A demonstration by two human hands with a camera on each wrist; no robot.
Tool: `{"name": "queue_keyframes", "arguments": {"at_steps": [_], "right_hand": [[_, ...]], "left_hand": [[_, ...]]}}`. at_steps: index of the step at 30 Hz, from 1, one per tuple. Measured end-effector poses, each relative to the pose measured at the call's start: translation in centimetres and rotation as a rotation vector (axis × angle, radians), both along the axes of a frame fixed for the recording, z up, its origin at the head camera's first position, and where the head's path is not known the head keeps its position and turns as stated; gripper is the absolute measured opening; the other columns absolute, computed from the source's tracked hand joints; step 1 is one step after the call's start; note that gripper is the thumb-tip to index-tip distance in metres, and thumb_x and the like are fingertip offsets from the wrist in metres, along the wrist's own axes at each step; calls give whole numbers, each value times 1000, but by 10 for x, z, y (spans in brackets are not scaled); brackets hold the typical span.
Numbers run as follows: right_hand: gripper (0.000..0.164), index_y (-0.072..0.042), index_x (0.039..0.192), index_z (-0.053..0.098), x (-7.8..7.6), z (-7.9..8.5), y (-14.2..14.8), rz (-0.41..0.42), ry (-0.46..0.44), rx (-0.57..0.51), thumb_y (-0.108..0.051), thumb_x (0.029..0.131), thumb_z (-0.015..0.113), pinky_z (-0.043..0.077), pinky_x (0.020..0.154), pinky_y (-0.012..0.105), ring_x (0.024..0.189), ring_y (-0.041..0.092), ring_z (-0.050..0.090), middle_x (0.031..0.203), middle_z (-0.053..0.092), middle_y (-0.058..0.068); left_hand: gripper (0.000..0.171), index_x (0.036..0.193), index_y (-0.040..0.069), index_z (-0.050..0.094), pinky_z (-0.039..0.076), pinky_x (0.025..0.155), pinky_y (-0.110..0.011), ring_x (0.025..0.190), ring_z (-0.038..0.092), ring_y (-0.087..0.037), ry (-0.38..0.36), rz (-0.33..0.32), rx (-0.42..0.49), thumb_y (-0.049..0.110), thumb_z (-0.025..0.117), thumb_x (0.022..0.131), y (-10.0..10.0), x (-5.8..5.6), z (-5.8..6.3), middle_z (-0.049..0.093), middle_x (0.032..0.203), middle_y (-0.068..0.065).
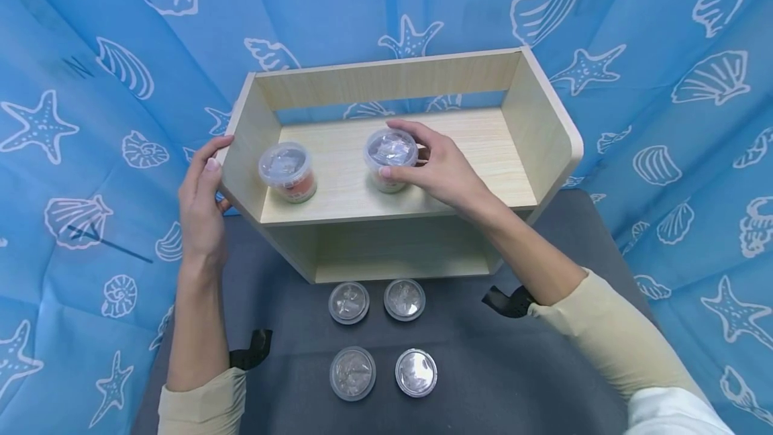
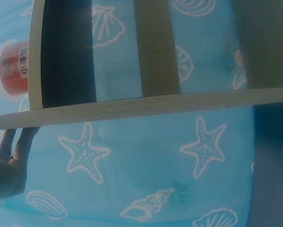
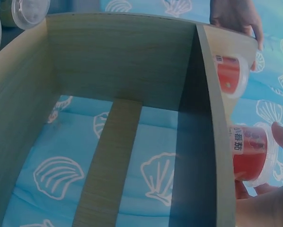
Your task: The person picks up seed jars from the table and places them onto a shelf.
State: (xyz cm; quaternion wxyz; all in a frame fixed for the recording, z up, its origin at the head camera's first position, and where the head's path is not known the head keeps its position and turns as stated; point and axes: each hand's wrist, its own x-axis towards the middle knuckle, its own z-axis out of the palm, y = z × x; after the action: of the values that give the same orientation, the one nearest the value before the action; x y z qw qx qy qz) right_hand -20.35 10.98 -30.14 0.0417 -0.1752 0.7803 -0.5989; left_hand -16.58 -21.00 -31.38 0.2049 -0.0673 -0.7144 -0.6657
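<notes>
Shelf (image 1: 338, 166), left side: the left hand (image 1: 202, 210) rests against it, fingers only slightly bent, presumably steadying it. Rightward, the left tub (image 1: 286, 170) stands upright on the upper level, lid up. On the near bench (image 1: 483, 361), four lidded tubs (image 1: 353, 373) sit lid up. Mid-shelf, the right tub (image 1: 385, 148) points lid-up, long axis vertical; the right hand (image 1: 443, 160) pinches its lid end, likely keeping it level.

On far, left and right sides, blue curtain (image 1: 652, 113) with white shells (image 1: 712, 79) and starfish (image 1: 41, 127); at near side, dark grey table (image 1: 483, 368).
</notes>
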Motion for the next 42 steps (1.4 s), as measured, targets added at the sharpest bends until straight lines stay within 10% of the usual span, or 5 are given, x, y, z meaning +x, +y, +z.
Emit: {"name": "queue_keyframes", "arguments": {"at_steps": [25, 42], "right_hand": [[85, -13, 152, 37, 1, -5, -9, -63, -10, 61, -21, 81, 83, 48, 96, 38, 119, 26, 55, 139, 50, 11], [80, -16, 151, 39, 32, -6, 17, -93, 56, -1, -16, 83, 82, 41, 107, 42, 132, 29, 49, 146, 47, 9]], "left_hand": [[38, 134, 16, 61, 47, 75, -36, 110, 50, -27, 7, -2, 28, 29, 43, 104, 1, 1, -1, 51, 135, -8], [37, 132, 16, 62, 45, 76, -38, 111, 49, -26, -3, 14, 39, 28, 43, 103, 3, 1, 0, 50, 136, -7]]}}
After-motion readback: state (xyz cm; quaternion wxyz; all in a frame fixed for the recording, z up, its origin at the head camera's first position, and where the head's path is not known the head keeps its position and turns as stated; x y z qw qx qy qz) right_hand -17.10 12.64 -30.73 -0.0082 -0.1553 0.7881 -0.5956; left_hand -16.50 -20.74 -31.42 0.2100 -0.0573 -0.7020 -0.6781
